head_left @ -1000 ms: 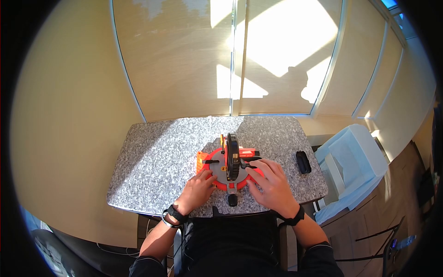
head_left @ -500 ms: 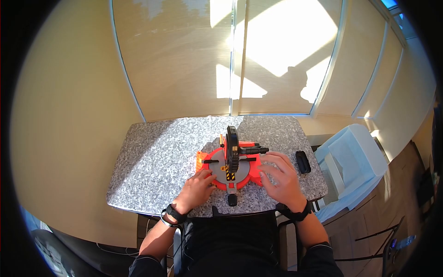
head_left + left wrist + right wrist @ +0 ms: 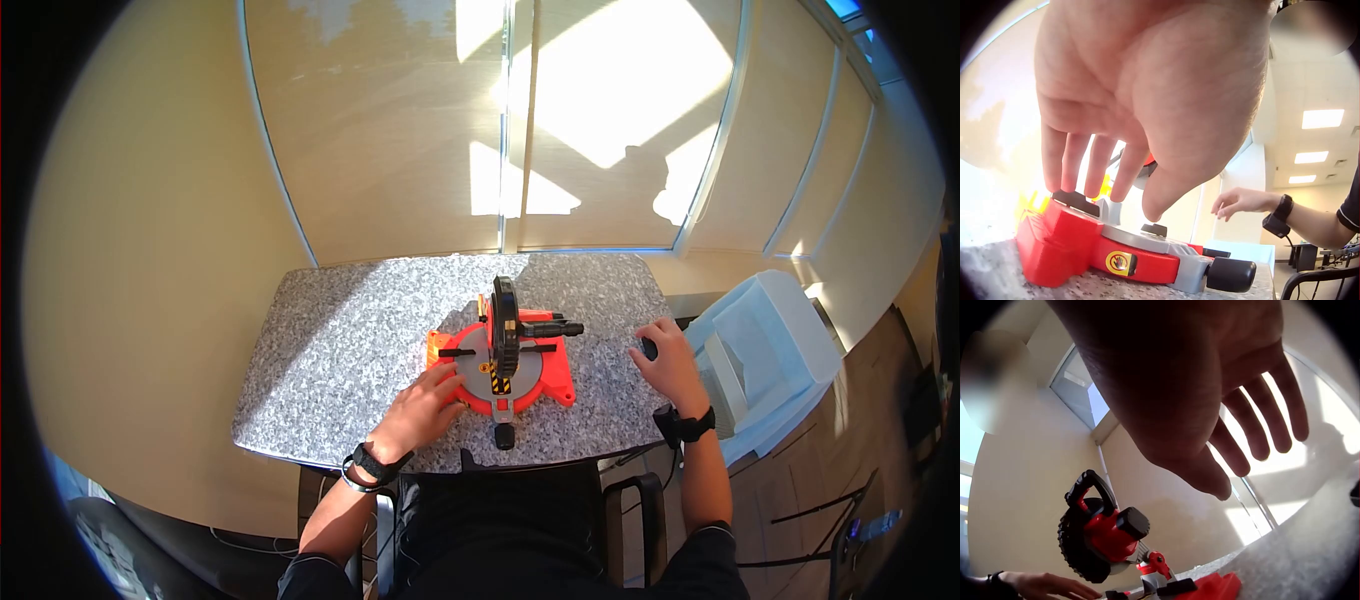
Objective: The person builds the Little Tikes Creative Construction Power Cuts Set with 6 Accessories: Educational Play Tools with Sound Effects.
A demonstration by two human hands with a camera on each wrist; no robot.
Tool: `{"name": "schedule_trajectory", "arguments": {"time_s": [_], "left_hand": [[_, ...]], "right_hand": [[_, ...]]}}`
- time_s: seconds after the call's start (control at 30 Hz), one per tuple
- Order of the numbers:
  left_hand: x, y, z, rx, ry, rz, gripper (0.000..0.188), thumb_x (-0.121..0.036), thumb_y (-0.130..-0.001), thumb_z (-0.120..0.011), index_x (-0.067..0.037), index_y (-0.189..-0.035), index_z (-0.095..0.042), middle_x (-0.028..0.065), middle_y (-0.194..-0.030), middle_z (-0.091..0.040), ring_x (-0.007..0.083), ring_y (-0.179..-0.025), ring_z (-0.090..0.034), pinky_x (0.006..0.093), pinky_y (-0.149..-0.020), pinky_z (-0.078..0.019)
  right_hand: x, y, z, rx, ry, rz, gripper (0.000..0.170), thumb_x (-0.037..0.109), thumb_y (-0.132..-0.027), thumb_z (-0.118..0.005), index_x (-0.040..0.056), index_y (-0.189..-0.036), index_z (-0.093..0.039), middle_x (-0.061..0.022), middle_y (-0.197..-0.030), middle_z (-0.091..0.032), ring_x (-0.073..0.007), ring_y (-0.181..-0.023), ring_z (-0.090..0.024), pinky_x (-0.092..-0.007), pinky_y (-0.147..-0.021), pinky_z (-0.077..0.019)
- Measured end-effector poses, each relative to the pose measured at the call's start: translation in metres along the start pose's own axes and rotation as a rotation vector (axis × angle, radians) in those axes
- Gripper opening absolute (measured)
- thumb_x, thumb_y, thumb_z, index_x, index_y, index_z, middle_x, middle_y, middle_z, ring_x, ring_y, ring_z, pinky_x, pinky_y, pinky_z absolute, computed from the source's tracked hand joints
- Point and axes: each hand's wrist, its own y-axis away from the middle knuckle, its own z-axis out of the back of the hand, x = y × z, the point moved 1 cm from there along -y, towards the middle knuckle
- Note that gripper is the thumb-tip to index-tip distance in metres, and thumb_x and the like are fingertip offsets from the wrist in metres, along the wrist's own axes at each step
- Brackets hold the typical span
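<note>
A toy mitre saw in red, grey and black stands on the granite-patterned table, its black blade guard raised over the round grey turntable. My left hand rests at the left front of the red base, fingers extended and fingertips at a black bar there. Off to the right, my right hand is over a small black case, mostly hidden beneath it in the head view. Its fingers are spread and nearly straight in the right wrist view, with nothing between them.
A black knob sticks out from the saw's front toward the table edge. Right of the table stands a chair under a pale blue cover. A wall with sunlit blinds rises behind the table.
My right hand has left the saw's side and moved right to the black case. The saw's head has risen a little. My left hand has stayed at the base.
</note>
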Motion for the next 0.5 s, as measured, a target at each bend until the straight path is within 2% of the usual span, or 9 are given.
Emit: {"name": "schedule_trajectory", "arguments": {"time_s": [0.13, 0.27, 0.33, 0.37, 0.43, 0.5], "left_hand": [[-0.003, 0.002, 0.016, -0.015, 0.046, 0.009, 0.049, -0.023, -0.095, -0.073, -0.01, -0.141, -0.061, 0.0121, -0.149, -0.054, 0.0357, -0.132, -0.058, 0.0465, -0.106, -0.0525], [-0.009, 0.006, 0.032, -0.046, 0.045, 0.023, 0.049, -0.022, -0.094, -0.074, -0.01, -0.14, -0.062, 0.013, -0.147, -0.057, 0.0368, -0.128, -0.06, 0.0469, -0.103, -0.0539], [-0.008, 0.007, 0.035, -0.08, 0.036, 0.017, 0.049, -0.023, -0.093, -0.075, -0.009, -0.138, -0.063, 0.0141, -0.144, -0.059, 0.0382, -0.124, -0.063, 0.0472, -0.1, -0.0557], [-0.01, 0.007, 0.037, -0.08, 0.035, 0.017, 0.049, -0.023, -0.093, -0.075, -0.009, -0.138, -0.063, 0.0141, -0.144, -0.059, 0.0382, -0.124, -0.063, 0.0472, -0.1, -0.0557], [-0.015, 0.007, 0.043, -0.105, 0.062, 0.023, 0.048, -0.01, -0.091, -0.074, -0.01, -0.138, -0.063, 0.0139, -0.144, -0.06, 0.0385, -0.123, -0.064, 0.0462, -0.1, -0.0558], [-0.015, 0.008, 0.047, -0.108, 0.067, 0.024, 0.048, -0.01, -0.091, -0.074, -0.01, -0.139, -0.063, 0.0139, -0.144, -0.06, 0.0386, -0.123, -0.064, 0.046, -0.1, -0.0559]], "right_hand": [[-0.039, 0.01, -0.011, 0.056, 0.15, -0.121, 0.032, 0.018, -0.079, -0.083, 0.0009, -0.103, -0.07, -0.0164, -0.112, -0.062, -0.0378, -0.107, -0.063, -0.0457, -0.092, -0.0528], [-0.064, 0.023, -0.024, 0.03, 0.205, -0.17, 0.038, 0.02, -0.077, -0.084, -0.0002, -0.104, -0.068, -0.0173, -0.113, -0.062, -0.0391, -0.109, -0.062, -0.047, -0.093, -0.053], [-0.07, 0.028, -0.029, 0.05, 0.241, -0.284, 0.041, 0.022, -0.075, -0.084, -0.0001, -0.106, -0.067, -0.0188, -0.113, -0.062, -0.0402, -0.109, -0.062, -0.0477, -0.093, -0.0535], [-0.072, 0.03, -0.031, 0.05, 0.24, -0.284, 0.041, 0.022, -0.075, -0.084, -0.0001, -0.106, -0.067, -0.0188, -0.113, -0.062, -0.0402, -0.109, -0.062, -0.0477, -0.093, -0.0535], [-0.077, 0.033, -0.034, 0.108, 0.237, -0.366, 0.04, 0.02, -0.076, -0.083, -0.0005, -0.105, -0.066, -0.0208, -0.113, -0.063, -0.0416, -0.107, -0.063, -0.0483, -0.092, -0.0539], [-0.085, 0.035, -0.039, 0.1, 0.224, -0.378, 0.039, 0.02, -0.076, -0.083, -0.0007, -0.105, -0.066, -0.0214, -0.113, -0.063, -0.0423, -0.106, -0.064, -0.0486, -0.092, -0.0539]]}}
